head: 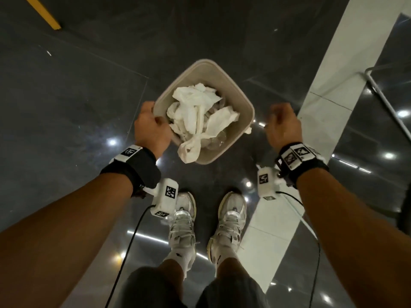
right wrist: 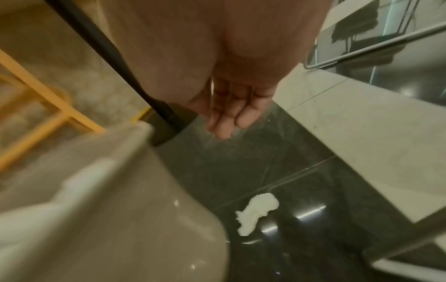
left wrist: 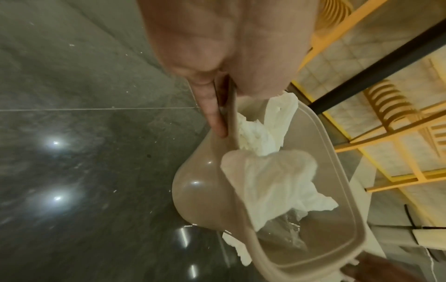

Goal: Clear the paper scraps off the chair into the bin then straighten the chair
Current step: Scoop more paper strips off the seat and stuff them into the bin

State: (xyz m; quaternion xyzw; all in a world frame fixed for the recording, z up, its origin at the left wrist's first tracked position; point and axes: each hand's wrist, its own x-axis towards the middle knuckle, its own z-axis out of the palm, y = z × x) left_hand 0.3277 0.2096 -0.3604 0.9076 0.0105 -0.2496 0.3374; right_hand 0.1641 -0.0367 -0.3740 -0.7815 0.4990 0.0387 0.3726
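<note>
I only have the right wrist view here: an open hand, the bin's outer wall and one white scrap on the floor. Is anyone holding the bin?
Observer: Yes. The left hand grips the bin by its rim.
Operator: Is there paper inside it?
Observer: Crumpled white paper scraps fill it, and one scrap hangs over the near rim.
Operator: Anything else in there?
Observer: Clear crinkled plastic lies under the paper.
Operator: Where is my floor scrap from above?
Observer: The floor scrap lies beside the bin's right corner, below the empty right hand.
</note>
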